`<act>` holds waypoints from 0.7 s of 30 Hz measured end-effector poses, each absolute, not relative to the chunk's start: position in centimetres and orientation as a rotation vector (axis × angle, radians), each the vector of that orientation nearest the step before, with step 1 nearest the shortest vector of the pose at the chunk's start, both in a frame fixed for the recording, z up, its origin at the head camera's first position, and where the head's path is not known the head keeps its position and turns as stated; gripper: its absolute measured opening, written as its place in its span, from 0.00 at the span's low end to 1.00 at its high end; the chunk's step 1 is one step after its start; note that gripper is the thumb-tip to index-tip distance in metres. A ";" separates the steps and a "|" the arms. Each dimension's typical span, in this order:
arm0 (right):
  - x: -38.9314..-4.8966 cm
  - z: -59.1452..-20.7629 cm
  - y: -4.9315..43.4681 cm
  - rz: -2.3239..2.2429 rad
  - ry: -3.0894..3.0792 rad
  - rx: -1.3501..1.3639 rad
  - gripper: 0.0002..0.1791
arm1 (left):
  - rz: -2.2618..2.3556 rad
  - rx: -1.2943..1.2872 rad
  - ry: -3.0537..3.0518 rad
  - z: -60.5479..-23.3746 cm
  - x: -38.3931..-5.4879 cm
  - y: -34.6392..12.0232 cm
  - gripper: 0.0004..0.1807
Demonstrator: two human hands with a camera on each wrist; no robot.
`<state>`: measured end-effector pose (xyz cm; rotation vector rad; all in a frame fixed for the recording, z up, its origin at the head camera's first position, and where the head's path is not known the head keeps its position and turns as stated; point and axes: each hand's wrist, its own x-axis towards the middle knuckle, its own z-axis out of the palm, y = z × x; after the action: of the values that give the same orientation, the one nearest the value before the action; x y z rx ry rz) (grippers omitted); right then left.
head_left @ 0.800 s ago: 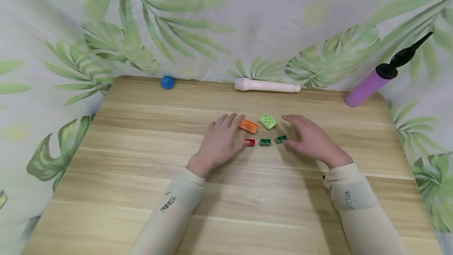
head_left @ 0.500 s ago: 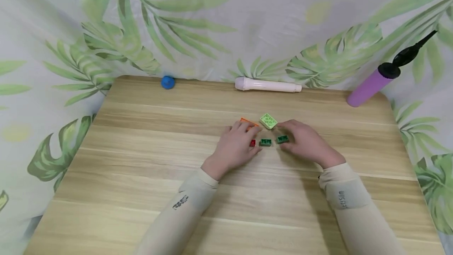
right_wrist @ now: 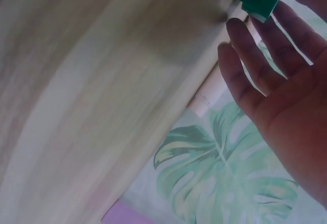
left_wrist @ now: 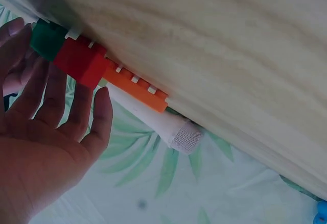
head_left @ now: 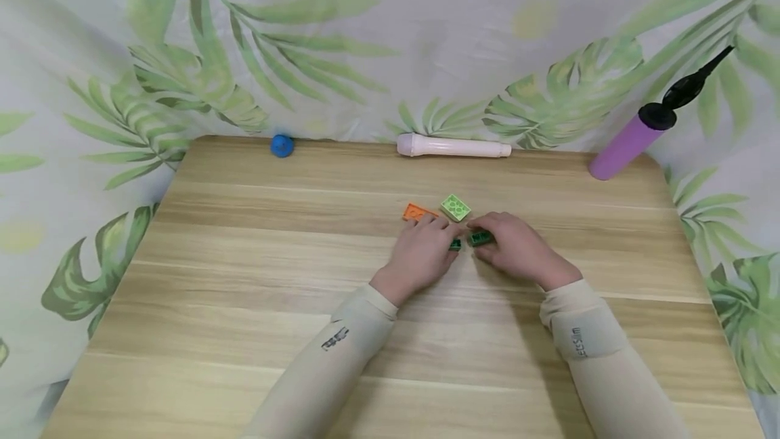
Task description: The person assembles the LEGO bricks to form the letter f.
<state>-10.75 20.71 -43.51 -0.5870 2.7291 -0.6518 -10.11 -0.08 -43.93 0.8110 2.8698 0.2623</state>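
In the head view, my left hand bends its thumb and index finger about a dark green toy brick. The left wrist view has that green brick at the fingertips, beside a red brick that the hand hides from the head camera. Just to the right, my right hand pinches a second dark green brick between thumb and index finger. Beyond the left fingers lies an orange brick, partly covered. A light green brick rests underside up behind both hands.
Along the back edge of the wooden table lie a blue round object and a pale pink microphone. A purple hand pump with a black top stands at the back right. A leaf-print cloth hangs behind.
My left hand has moved right, over the red brick to the nearer green one. My right hand has come in leftward and its fingers have closed on the other green brick.
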 end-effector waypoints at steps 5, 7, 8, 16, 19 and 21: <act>-10.5 -43.1 20.7 -0.663 2.728 -0.586 0.26 | 0.364 0.823 2.923 -43.4 -9.8 -0.8 0.15; -10.4 -42.9 20.7 -0.662 2.727 -0.582 0.26 | 0.480 0.834 2.932 -43.0 -9.7 -1.5 0.16; -10.3 -42.9 20.7 -0.661 2.726 -0.583 0.26 | 0.547 0.832 2.927 -42.8 -9.6 -2.0 0.17; -10.4 -43.1 20.6 -0.641 2.732 -0.611 0.23 | 0.998 0.758 2.757 -41.8 -8.6 -5.3 0.20; -10.5 -43.2 20.5 -0.631 2.730 -0.614 0.22 | 1.077 0.656 2.730 -41.6 -8.3 -6.2 0.19; -10.6 -43.1 20.3 -0.622 2.728 -0.610 0.21 | 1.123 0.580 2.715 -41.6 -8.1 -6.8 0.16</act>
<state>-10.60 20.31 -43.12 -0.6104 2.7283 -0.6224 -8.13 -6.83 -41.62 0.5801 2.7153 1.1234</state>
